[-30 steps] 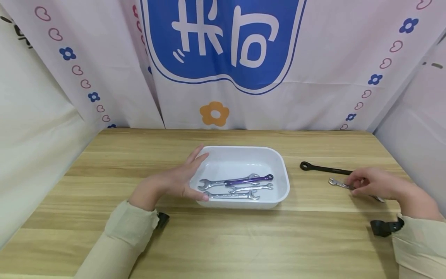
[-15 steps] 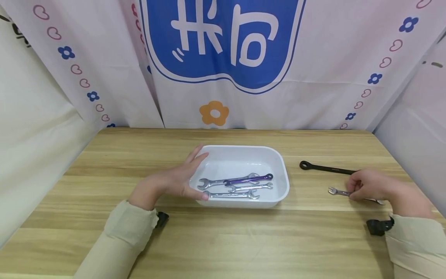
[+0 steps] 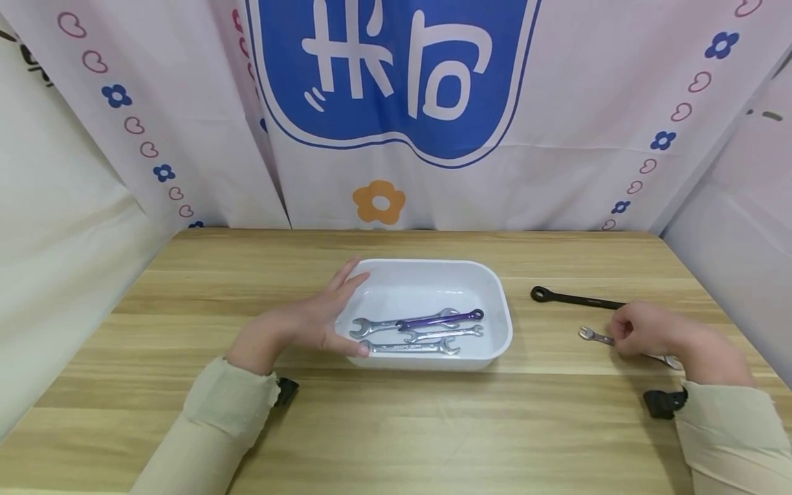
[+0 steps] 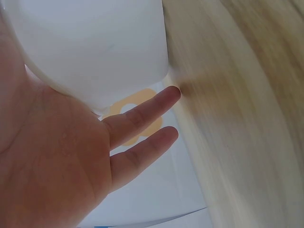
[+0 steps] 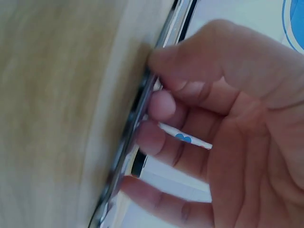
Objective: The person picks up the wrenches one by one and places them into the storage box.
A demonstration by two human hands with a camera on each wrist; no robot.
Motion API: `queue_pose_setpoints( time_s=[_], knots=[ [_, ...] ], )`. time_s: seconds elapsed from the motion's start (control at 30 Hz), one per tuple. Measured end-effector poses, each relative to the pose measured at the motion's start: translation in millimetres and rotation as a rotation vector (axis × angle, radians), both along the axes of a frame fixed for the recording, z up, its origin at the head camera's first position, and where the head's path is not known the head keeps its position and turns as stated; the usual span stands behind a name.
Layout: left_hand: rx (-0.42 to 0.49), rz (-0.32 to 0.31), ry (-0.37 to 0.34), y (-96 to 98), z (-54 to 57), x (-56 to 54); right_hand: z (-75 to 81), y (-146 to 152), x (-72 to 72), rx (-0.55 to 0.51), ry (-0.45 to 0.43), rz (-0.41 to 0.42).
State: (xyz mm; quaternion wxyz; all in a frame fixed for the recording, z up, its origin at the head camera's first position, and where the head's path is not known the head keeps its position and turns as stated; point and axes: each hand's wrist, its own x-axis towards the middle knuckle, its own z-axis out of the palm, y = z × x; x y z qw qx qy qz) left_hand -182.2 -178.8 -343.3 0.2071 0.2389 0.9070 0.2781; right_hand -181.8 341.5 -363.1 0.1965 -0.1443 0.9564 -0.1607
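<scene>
My left hand (image 3: 303, 322) rests at the left end of a white plastic box (image 3: 427, 275). Its fingers are spread and straight, with the thumb along the front rim; in the left wrist view two fingers (image 4: 142, 116) stick out beyond the box wall. Inside lie several silver wrenches, with a purple combination wrench (image 3: 441, 318) across one of them. On the right, my right hand (image 3: 662, 337) pinches a silver wrench (image 3: 595, 336) by its middle, low over the table. Thumb and fingertips meet its shaft (image 5: 124, 142) in the right wrist view. Whether it touches the wood I cannot tell.
Just behind the right hand lies a black wrench (image 3: 575, 299), its right end hidden by that hand. The wooden tabletop (image 3: 396, 426) ends at a white printed curtain (image 3: 557, 185) at the back. White cloth also hangs at both sides.
My right hand has drawn slightly left and toward me with the silver wrench, which has turned a little. The left hand, box and black wrench stay in place.
</scene>
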Motion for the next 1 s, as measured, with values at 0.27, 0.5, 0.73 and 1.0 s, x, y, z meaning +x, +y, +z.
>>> queue_pose_setpoints(
  time_s=[0.27,0.5,0.73,1.0],
  knots=[
    [-0.012,0.0,0.007,-0.5,-1.1,-0.9,2.6,-7.3,1.2,0.002,0.068,0.009],
    [-0.004,0.008,-0.006,-0.1,-0.2,-0.9,3.9,-12.7,2.7,0.053,-0.011,-0.003],
    [-0.007,0.006,0.002,-0.9,-1.9,-1.2,3.1,-12.5,2.5,0.014,-0.026,0.032],
    [0.0,-0.002,-0.002,-0.7,-2.0,-0.8,3.3,-9.3,3.4,-0.036,0.029,0.079]
  ],
)
